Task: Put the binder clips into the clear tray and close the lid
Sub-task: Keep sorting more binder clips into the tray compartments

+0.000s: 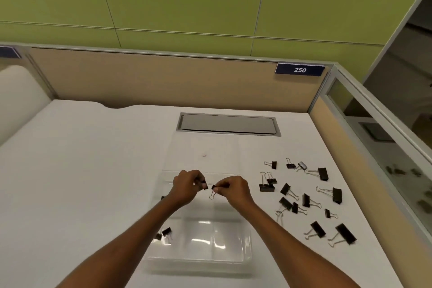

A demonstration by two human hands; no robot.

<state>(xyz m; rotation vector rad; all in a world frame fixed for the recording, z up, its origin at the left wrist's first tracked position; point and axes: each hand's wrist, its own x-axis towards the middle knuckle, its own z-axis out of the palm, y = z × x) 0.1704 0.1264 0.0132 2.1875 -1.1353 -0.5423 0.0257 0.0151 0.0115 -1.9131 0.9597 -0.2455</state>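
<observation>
Hands first: the left hand (188, 186) and the right hand (233, 188) are raised side by side, nearly touching, above the far half of a clear plastic compartment tray (247, 257) on the white counter (81, 170). Thumb and fingers of the left hand are curled in a pinch on a small black binder clip (205, 185), most of it hidden by the fingertips. The right hand pinches a second small black binder clip (213, 187) by its black body. This clip's silver wire handles hang down and slightly left, so its long axis runs near to far in the view, handles toward the person.

The tray's transparent lid (222, 152) lies open and flat on the tray's far side (faint against the white surface). Three black clips in the tray (166, 231) sit along its left edge, two near and one partly hidden behind the left wrist.

To the right of the tray, apart from both hands, loose black binder clips (336, 195) of several sizes are scattered on the counter. Their wire handles point in mixed directions, many leftward, some rightward, and a few stand upright.
</observation>
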